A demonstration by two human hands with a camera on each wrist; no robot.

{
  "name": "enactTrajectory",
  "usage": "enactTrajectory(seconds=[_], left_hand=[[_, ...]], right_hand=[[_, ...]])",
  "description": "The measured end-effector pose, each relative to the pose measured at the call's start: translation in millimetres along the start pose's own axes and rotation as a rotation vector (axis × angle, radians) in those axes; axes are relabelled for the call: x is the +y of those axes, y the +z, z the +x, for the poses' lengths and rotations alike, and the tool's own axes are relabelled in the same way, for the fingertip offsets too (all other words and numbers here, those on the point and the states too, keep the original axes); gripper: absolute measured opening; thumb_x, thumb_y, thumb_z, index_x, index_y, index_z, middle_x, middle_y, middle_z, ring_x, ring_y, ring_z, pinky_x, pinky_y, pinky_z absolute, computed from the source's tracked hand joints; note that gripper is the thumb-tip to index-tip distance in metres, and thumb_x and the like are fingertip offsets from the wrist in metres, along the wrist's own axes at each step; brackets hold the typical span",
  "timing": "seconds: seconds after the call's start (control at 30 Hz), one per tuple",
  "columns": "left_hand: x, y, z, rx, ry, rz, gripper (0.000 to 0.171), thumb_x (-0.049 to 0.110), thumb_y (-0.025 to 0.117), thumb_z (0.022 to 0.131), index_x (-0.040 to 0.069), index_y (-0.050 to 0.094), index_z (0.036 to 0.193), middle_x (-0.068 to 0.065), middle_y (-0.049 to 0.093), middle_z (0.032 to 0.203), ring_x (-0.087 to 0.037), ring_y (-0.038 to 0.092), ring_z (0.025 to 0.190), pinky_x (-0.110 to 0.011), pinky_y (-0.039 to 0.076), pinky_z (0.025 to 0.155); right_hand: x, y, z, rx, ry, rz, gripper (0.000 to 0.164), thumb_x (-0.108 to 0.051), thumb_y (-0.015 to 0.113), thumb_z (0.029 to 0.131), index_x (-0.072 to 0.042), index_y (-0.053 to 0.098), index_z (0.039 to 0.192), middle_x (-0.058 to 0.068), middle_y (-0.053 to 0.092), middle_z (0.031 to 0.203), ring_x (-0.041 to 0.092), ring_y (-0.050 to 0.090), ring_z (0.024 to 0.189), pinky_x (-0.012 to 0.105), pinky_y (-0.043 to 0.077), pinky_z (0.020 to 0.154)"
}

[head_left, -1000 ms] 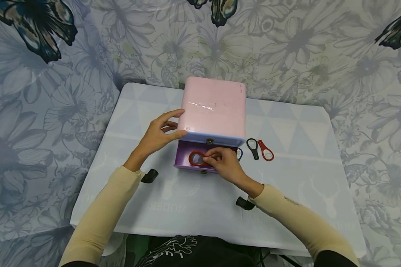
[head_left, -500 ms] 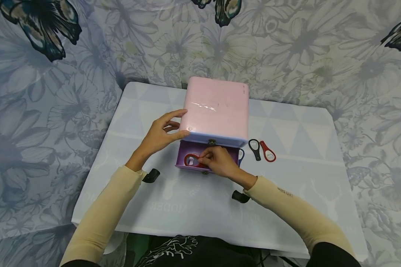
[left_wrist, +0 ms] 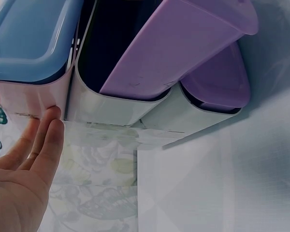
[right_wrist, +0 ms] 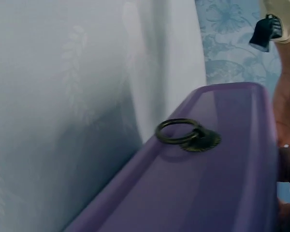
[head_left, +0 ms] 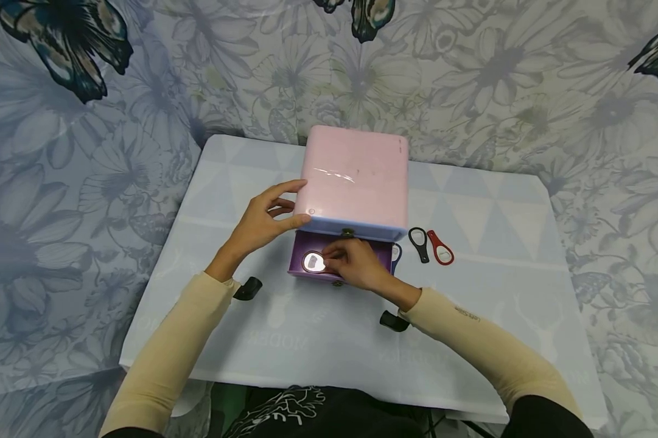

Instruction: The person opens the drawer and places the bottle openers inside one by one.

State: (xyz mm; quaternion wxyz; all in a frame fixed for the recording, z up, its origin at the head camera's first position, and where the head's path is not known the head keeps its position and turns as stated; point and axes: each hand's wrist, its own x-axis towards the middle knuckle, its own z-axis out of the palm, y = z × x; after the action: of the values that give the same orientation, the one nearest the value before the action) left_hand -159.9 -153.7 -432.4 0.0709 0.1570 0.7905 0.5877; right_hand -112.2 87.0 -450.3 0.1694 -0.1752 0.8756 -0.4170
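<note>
A small storage box with a pink top stands on the table, its purple drawer pulled out below a closed blue-fronted drawer. My left hand rests on the box's left side, fingers straight against the pink casing and thumb at the front corner. Over the open drawer, my right hand pinches a small magnifying glass; its round lens shines brightly and its handle is hidden by the fingers. The drawer's contents under my right hand are hidden.
To the box's right lie a black magnifying glass and a red one. A blue-rimmed one is partly hidden beside the drawer. Lower down sits another purple drawer, and a ring pull hangs on the open drawer's front.
The right hand and its magnifying glass have shifted slightly left within the drawer. The lens now reflects bright light, and its red rim looks darker. The left hand keeps its place on the box.
</note>
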Motion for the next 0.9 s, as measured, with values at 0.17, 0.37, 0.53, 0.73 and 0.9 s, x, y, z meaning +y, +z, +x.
enactTrajectory(seconds=[0.17,0.37,0.53,0.73,0.9], left_hand=[[0.2,1.5,0.7,0.006,-0.009,-0.009,0.066,0.028,0.082,0.085,0.04,0.052,0.143,0.004,0.052,0.141,-0.022,0.063,0.111,-0.043,0.049,0.108],[1.8,3.3,1.6,0.0,-0.012,-0.021,0.069,0.022,0.082,0.086,0.035,0.051,0.146,0.001,0.051,0.143,-0.025,0.062,0.113,-0.045,0.047,0.11],[1.0,3.1,0.8,0.001,-0.004,-0.02,0.067,0.023,0.081,0.086,0.038,0.052,0.144,0.003,0.052,0.142,-0.024,0.062,0.111,-0.044,0.047,0.11],[-1.9,3.3,2.2,0.003,0.001,-0.018,0.065,0.026,0.081,0.086,0.039,0.053,0.143,0.003,0.053,0.139,-0.022,0.063,0.109,-0.043,0.048,0.109],[4.3,4.1,1.7,0.003,-0.011,-0.02,0.066,0.021,0.08,0.087,0.036,0.052,0.145,0.001,0.052,0.14,-0.023,0.063,0.11,-0.044,0.048,0.11]], right_hand=[[1,-6,-8,0.002,-0.041,0.002,0.019,-0.012,0.073,0.092,-0.006,0.076,0.109,0.004,0.078,0.096,0.007,0.051,0.053,0.022,0.041,0.049],[4,-12,-19,0.027,-0.078,-0.002,0.019,-0.018,0.076,0.09,-0.01,0.077,0.107,0.0,0.077,0.093,0.009,0.052,0.056,0.022,0.04,0.05],[4,-19,-29,0.058,-0.092,-0.032,0.018,-0.025,0.076,0.091,-0.013,0.078,0.104,-0.004,0.074,0.085,0.01,0.055,0.059,0.024,0.043,0.053],[6,-31,-44,0.098,-0.095,-0.032,0.016,-0.018,0.075,0.091,-0.014,0.078,0.106,-0.003,0.07,0.083,0.012,0.054,0.065,0.024,0.043,0.055],[9,-41,-55,0.132,-0.083,-0.013,0.016,-0.016,0.076,0.089,-0.014,0.077,0.106,-0.004,0.07,0.084,0.012,0.056,0.068,0.023,0.043,0.054]])
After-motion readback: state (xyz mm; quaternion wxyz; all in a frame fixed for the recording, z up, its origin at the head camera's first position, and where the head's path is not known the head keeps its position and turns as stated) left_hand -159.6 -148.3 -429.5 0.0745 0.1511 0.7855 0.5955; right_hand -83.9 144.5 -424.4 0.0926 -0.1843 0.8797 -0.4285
